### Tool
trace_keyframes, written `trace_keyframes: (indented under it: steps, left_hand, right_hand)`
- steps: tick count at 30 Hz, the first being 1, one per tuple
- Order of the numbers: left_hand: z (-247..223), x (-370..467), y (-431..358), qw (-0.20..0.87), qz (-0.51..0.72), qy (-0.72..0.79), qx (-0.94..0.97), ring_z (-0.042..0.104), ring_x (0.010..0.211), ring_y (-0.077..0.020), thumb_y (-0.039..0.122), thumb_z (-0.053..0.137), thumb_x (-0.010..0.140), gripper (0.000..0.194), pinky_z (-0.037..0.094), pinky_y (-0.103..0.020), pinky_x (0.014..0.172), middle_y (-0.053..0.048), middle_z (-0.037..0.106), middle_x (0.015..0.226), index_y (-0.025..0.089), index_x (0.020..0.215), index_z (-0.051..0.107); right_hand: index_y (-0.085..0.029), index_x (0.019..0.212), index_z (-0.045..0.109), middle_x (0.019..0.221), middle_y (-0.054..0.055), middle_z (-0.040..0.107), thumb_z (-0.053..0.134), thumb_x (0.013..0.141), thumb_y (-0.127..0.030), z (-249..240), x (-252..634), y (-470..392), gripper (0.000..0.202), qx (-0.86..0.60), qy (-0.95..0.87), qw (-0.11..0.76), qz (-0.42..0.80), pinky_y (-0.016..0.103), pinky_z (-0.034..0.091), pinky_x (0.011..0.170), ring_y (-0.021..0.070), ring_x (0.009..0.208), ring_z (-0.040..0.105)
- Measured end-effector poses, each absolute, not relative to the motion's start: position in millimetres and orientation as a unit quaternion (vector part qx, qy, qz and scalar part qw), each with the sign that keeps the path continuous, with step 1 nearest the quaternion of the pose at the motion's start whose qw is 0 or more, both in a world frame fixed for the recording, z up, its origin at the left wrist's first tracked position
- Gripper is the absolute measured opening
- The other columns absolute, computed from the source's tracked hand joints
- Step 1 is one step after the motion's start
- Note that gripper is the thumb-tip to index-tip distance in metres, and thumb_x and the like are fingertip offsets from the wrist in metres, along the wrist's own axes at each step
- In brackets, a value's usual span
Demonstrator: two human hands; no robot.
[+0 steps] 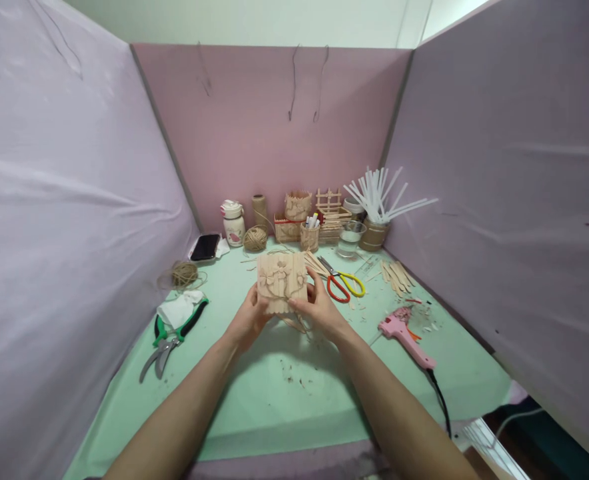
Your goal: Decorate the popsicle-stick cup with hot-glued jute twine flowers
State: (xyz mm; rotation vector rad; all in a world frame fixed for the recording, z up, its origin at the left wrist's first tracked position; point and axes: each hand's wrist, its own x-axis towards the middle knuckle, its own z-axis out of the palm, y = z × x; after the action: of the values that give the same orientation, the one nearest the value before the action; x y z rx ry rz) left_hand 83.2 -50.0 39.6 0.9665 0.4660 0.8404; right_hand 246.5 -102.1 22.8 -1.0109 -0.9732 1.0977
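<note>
Between my two hands is a small box-like craft piece [280, 280] made of flat wooden sticks, its face decorated with figures and twine. My left hand [250, 315] grips its lower left side. With fingers behind and thumb on the front, my right hand [319, 305] holds the right side. The piece is raised over the middle of the table, its decorated face turned to me. Loose twine [294, 323] shows just below it. Scissors [342, 280] with red and yellow handles lie just right of my right hand.
On the green table [274, 413], a pink glue gun [407, 341] with a cord lies right, pruning shears [167, 347] left. Wooden sticks [397, 277] sit right. Behind stand a glass of water [349, 241], a pot of white glue sticks [375, 233], twine balls [255, 239] and a phone [205, 247].
</note>
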Motion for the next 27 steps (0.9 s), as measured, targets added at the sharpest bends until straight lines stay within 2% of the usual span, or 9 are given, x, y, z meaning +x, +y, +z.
trace_keyframes:
  steps: [3, 8, 10, 13, 15, 17, 22, 27]
  left_hand:
    - [35, 82, -49, 0.749, 0.388, 0.258, 0.472, 0.061, 0.117, -0.0340, 0.035, 0.089, 0.058, 0.077, 0.047, -0.046, 0.098, -0.016, 0.066, 0.126, 0.017, 0.126, 0.057]
    - [34, 79, -40, 0.748, 0.425, 0.270, 0.432, 0.062, 0.115, -0.0285, 0.036, 0.087, 0.061, 0.065, 0.048, -0.040, 0.097, -0.013, 0.067, 0.124, 0.018, 0.118, 0.061]
    - [35, 75, -35, 0.750, 0.442, 0.269, 0.413, 0.062, 0.114, -0.0257, 0.035, 0.086, 0.063, 0.060, 0.048, -0.037, 0.098, -0.010, 0.067, 0.123, 0.020, 0.116, 0.063]
    - [38, 69, -28, 0.745, 0.473, 0.268, 0.387, 0.065, 0.109, -0.0223, 0.032, 0.085, 0.065, 0.053, 0.048, -0.036, 0.098, -0.006, 0.070, 0.116, 0.022, 0.113, 0.064]
    - [40, 65, -24, 0.736, 0.498, 0.273, 0.369, 0.066, 0.103, -0.0200, 0.031, 0.085, 0.065, 0.049, 0.048, -0.035, 0.097, -0.004, 0.071, 0.111, 0.023, 0.109, 0.065]
    - [41, 62, -19, 0.727, 0.519, 0.278, 0.354, 0.066, 0.100, -0.0180, 0.030, 0.085, 0.065, 0.047, 0.049, -0.034, 0.095, -0.002, 0.071, 0.109, 0.024, 0.107, 0.065]
    - [41, 54, -8, 0.711, 0.554, 0.290, 0.321, 0.066, 0.093, -0.0152, 0.027, 0.085, 0.065, 0.040, 0.050, -0.030, 0.090, 0.000, 0.070, 0.106, 0.023, 0.099, 0.065]
    - [42, 49, -4, 0.705, 0.569, 0.292, 0.308, 0.065, 0.092, -0.0149, 0.027, 0.083, 0.067, 0.040, 0.051, -0.030, 0.089, -0.001, 0.070, 0.106, 0.024, 0.103, 0.064]
  right_hand:
    - [-0.025, 0.153, 0.012, 0.131, 0.014, 0.059, 0.083, 0.064, -0.039, 20, 246, -101, 0.115, -0.455, -0.438, 0.619, 0.466, 0.048, 0.045, 0.102, 0.0280, 0.118, 0.060]
    - [-0.026, 0.148, 0.026, 0.138, 0.015, 0.051, 0.081, 0.067, -0.050, 20, 254, -101, 0.101, -0.456, -0.450, 0.610, 0.467, 0.045, 0.044, 0.103, 0.0261, 0.122, 0.056]
    - [-0.025, 0.142, 0.037, 0.131, 0.013, 0.055, 0.081, 0.066, -0.049, 21, 257, -102, 0.090, -0.462, -0.451, 0.599, 0.473, 0.043, 0.047, 0.098, 0.0245, 0.116, 0.059]
    - [-0.024, 0.124, 0.053, 0.103, 0.006, 0.065, 0.084, 0.064, -0.043, 22, 259, -104, 0.070, -0.468, -0.462, 0.582, 0.479, 0.038, 0.051, 0.084, 0.0204, 0.093, 0.065]
    - [-0.021, 0.113, 0.059, 0.085, 0.001, 0.066, 0.083, 0.065, -0.041, 24, 260, -104, 0.057, -0.467, -0.475, 0.577, 0.472, 0.035, 0.050, 0.077, 0.0178, 0.077, 0.064]
    - [-0.019, 0.105, 0.063, 0.074, -0.001, 0.065, 0.080, 0.068, -0.042, 25, 260, -105, 0.046, -0.470, -0.484, 0.576, 0.461, 0.034, 0.049, 0.074, 0.0167, 0.070, 0.062]
    - [-0.018, 0.088, 0.067, 0.075, 0.001, 0.067, 0.078, 0.069, -0.044, 27, 264, -105, 0.034, -0.491, -0.474, 0.586, 0.437, 0.033, 0.047, 0.072, 0.0171, 0.072, 0.061]
    - [-0.020, 0.085, 0.069, 0.078, 0.003, 0.069, 0.075, 0.072, -0.048, 27, 266, -105, 0.032, -0.511, -0.473, 0.583, 0.418, 0.034, 0.048, 0.072, 0.0184, 0.075, 0.061]
